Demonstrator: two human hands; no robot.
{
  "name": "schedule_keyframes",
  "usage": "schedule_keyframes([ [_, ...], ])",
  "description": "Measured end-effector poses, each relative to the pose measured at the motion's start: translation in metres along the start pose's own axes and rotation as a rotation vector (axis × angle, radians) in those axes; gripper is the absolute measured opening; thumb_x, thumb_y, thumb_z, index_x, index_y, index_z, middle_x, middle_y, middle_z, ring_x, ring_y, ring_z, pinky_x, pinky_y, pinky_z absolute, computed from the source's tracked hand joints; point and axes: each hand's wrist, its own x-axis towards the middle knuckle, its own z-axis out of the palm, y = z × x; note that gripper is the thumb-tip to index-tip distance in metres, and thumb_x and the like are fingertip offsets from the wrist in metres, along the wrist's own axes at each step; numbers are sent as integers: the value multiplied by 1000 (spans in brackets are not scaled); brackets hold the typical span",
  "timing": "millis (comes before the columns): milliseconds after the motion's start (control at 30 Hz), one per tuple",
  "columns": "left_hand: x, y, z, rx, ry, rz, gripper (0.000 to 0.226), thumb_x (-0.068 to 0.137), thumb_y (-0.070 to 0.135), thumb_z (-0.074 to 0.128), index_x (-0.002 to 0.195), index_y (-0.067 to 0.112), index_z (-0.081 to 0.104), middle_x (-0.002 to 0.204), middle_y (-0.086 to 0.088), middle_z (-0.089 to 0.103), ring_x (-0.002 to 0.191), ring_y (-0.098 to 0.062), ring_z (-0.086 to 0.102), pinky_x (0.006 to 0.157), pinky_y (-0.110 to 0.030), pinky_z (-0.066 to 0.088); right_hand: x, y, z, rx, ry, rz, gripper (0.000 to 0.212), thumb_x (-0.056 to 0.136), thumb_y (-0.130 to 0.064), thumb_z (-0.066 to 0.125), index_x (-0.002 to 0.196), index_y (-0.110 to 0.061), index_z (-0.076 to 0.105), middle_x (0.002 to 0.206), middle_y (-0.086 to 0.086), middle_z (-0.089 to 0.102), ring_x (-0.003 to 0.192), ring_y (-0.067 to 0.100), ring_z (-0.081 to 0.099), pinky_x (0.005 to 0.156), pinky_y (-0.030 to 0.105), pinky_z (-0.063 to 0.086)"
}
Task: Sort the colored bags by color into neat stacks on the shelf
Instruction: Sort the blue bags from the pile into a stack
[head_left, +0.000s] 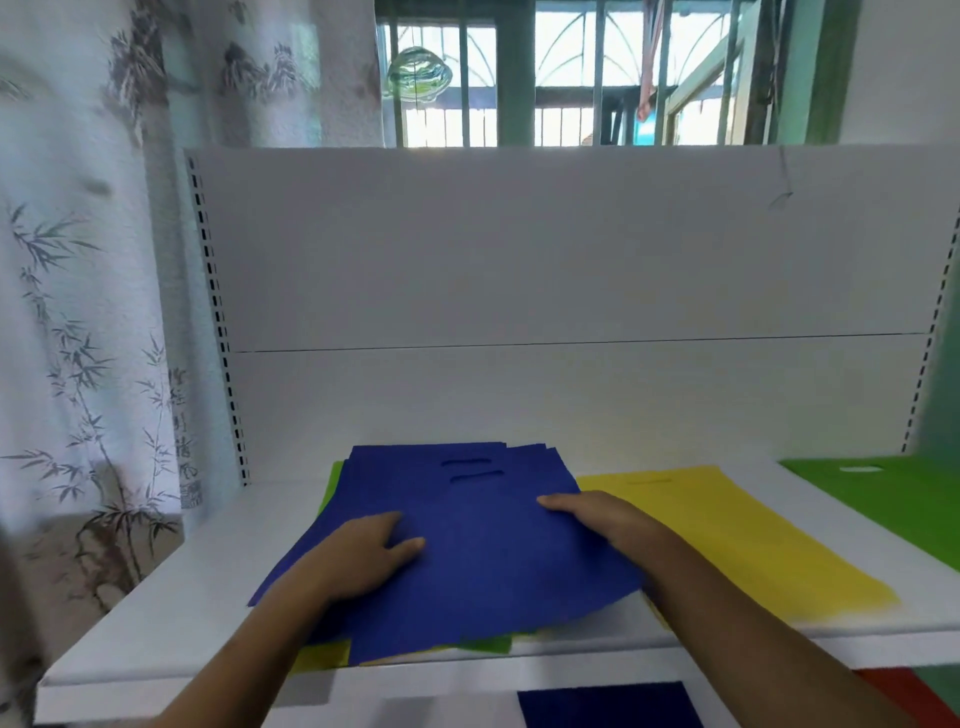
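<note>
Both hands rest flat, fingers straight, on the blue bags (467, 561): left hand (363, 551), right hand (597, 519). Squaring edges before lifting should avoid dragging yellow and green bags (483, 645) beneath.

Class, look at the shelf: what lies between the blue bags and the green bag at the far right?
In the head view, a yellow bag lies flat between the blue bags and the green bag, with a bare strip of shelf beside the green.

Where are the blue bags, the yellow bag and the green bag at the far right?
blue bags (483, 561): head view, top sheet between the hands.
yellow bag (727, 525): head view, its flat middle.
green bag (904, 499): head view, its visible face.
</note>
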Motion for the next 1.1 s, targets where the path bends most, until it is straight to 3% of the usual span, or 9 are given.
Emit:
schedule_keyframes([
  [133,-3,5,2,-105,30,41,69,93,54,48,149,20,29,151,-2,38,135,-17,41,111,-31,33,-6,0,-11,-132,6,-52,26,87,-28,69,106,-12,66,104,6,68,79,17,64,63,26,48],
  [400,-11,12,-8,-509,184,-65,82,89,46,60,153,14,19,154,-4,32,138,-22,37,111,-36,32,-43,-11,-24,36,94,-529,14,91,-24,64,105,-24,66,97,-12,71,81,4,69,62,16,53],
  [500,-6,24,-18,-1121,122,-139,58,87,30,69,136,5,48,120,-6,66,108,-25,64,92,-40,51,-49,-7,-24,130,65,-508,20,91,-27,63,110,-21,65,103,-9,72,88,9,71,70,23,56],
  [567,-5,31,-22,-1327,-4,-115,43,85,24,71,122,3,60,104,-8,74,96,-27,70,86,-43,55,-49,0,-23,129,94,-472,26,90,-30,64,114,-20,65,106,-7,72,91,12,70,72,26,56],
  [667,-9,42,-18,-1212,20,28,31,87,17,69,117,12,63,106,-3,73,94,-21,71,79,-38,58,-56,8,-23,112,164,-490,27,92,-30,62,117,-20,64,108,-6,70,93,14,69,72,27,56],
  [800,-27,57,-7,-926,290,253,21,92,14,61,109,25,66,104,8,73,92,-8,70,81,-31,56,-76,19,-33,64,195,-494,21,97,-25,55,115,-20,64,106,-9,70,92,10,69,71,24,55],
  [933,-45,79,1,-806,512,351,19,95,27,56,87,15,68,80,3,70,70,-5,63,67,-27,49,-102,32,-46,116,212,-482,13,96,-21,57,106,-27,63,97,-18,68,80,-1,68,59,13,51],
  [1033,-51,101,6,-866,459,313,40,95,36,55,81,0,62,69,-11,63,62,-15,54,61,-35,42,-123,47,-57,161,299,-513,15,94,-17,60,94,-31,64,88,-22,68,75,-5,68,58,11,51],
  [1100,-54,118,10,-870,336,335,33,93,36,58,86,4,66,77,-7,69,70,-19,61,63,-33,46,-138,59,-69,131,409,-535,18,95,-15,58,93,-33,64,87,-24,67,77,-9,66,63,11,52],
])
